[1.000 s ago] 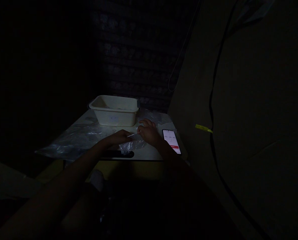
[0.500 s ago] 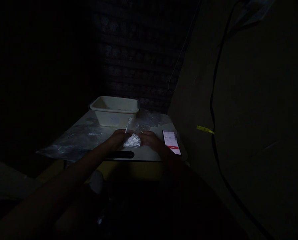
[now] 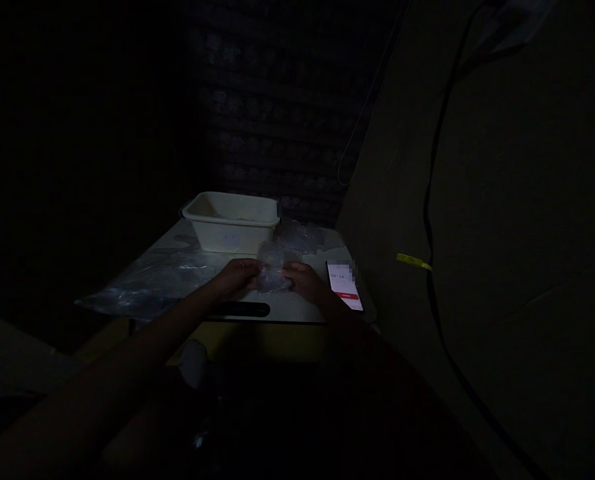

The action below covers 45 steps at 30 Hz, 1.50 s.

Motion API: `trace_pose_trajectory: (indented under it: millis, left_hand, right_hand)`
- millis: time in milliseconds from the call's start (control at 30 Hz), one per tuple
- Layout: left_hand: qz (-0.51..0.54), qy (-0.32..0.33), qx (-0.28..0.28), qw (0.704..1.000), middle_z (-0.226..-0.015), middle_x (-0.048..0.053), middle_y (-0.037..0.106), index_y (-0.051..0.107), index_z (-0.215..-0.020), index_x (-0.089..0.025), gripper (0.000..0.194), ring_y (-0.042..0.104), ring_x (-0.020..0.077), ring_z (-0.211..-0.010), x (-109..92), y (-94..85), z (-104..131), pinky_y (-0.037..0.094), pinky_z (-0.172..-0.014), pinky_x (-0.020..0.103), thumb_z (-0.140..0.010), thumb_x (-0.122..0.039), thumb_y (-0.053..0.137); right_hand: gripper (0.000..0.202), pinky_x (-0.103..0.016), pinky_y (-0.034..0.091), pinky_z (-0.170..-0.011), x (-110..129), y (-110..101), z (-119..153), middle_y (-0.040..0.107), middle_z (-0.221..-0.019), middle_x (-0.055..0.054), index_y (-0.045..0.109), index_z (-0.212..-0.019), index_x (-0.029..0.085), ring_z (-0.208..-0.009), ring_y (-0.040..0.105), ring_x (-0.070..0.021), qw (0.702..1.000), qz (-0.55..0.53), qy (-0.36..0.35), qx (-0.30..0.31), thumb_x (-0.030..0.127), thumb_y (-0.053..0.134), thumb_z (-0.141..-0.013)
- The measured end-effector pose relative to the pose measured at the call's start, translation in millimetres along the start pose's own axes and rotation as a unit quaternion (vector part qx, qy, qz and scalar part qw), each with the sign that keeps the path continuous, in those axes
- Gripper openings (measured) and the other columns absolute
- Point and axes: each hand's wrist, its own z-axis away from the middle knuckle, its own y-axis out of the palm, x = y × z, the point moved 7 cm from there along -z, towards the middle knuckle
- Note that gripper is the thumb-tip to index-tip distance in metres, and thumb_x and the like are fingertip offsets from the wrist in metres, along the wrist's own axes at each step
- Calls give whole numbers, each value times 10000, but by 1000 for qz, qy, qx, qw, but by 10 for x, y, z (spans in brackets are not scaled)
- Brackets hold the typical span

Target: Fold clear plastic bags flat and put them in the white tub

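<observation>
Between my two hands, above the white table [image 3: 297,308], is a small clear plastic bag [image 3: 273,270]. My left hand [image 3: 238,275] pinches its left side, thumb and fingers closed on the edge. On the other side my right hand [image 3: 303,277] grips the bag in the same way. The dim light hides whether anything lies inside it. Just beyond the hands stands a cream plastic tub [image 3: 232,235] with low-lying contents I cannot make out.
A large clear plastic bag [image 3: 142,290] spreads over the table's left side. More clear plastic [image 3: 302,237] lies behind my right hand. A lit phone [image 3: 344,287] rests at the right edge. A black cable [image 3: 430,233] with a yellow tag [image 3: 413,261] hangs along the right wall.
The bag in my hands has tilted and lost its bright glare, and its upright flap has come down. My hands have shifted only slightly.
</observation>
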Motion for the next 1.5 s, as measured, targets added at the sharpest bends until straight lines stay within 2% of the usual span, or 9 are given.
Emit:
trace_pose_trajectory:
  millis: [100,233,400,533,700,767,833,967,1500]
  left_hand:
    - [-15,11,-9,1000,-483,-27,547,565,-601,-130,108,484,72,-435,-12,-18,-10,400,-479,205,-508,-178,537]
    - [-126,39,6,991,-505,-22,562,586,-611,-129,143,495,88,-472,-9,-12,-38,408,-507,214,-512,-183,498]
    - [-318,86,14,944,-719,45,629,614,-682,-109,235,555,167,-667,14,-40,-78,421,-626,254,-543,-226,465]
    - [-485,144,41,861,-1065,107,520,520,-1006,-82,437,476,204,-957,-23,49,-17,360,-793,277,-656,-292,366]
    - [-680,161,74,711,-1262,214,221,238,-1204,8,749,177,276,-1164,88,321,137,172,-921,387,-650,-475,380]
    - [-714,172,85,673,-1269,223,191,204,-1215,13,793,133,298,-1170,161,411,191,139,-922,416,-648,-520,360]
    - [-733,188,94,647,-1275,218,180,189,-1222,3,796,117,299,-1173,235,459,226,125,-925,416,-651,-528,352]
    - [-745,210,86,628,-1274,215,191,169,-1228,0,805,123,278,-1178,332,442,241,125,-930,387,-662,-554,315]
    - [-758,213,81,611,-1274,191,213,197,-1227,-22,785,139,265,-1178,359,440,250,97,-932,383,-670,-572,262]
  right_hand:
    - [121,-199,336,-438,-49,-5,-15,453,-489,63,483,-641,157,-438,435,-53,1000,-23,9,1,178,546,-541]
    - [166,-227,361,-465,-110,-54,-25,494,-496,38,518,-695,149,-453,464,-77,999,-25,23,-12,108,503,-535]
    - [176,-305,417,-617,51,-348,25,569,-635,-28,549,-707,143,-613,539,-139,969,173,-14,-173,82,428,-595]
    - [281,-312,353,-814,311,-326,99,583,-882,-82,582,-781,131,-889,497,-176,880,406,-119,-214,43,385,-601]
    - [363,-310,267,-904,240,183,186,459,-1134,-102,462,-1065,103,-1062,377,-164,717,649,-246,-66,172,321,-738]
    - [400,-360,212,-927,109,332,221,397,-1191,-114,406,-1118,95,-1118,304,-182,666,701,-256,-16,272,270,-786]
    - [452,-400,185,-927,-14,387,236,362,-1215,-126,365,-1147,88,-1145,258,-198,639,731,-239,9,341,214,-804]
    - [525,-433,164,-922,-149,362,238,320,-1242,-127,310,-1183,94,-1164,219,-203,624,754,-201,23,418,155,-801]
    - [567,-440,136,-925,-176,349,247,258,-1275,-115,275,-1206,95,-1186,154,-191,618,768,-163,33,441,94,-795]
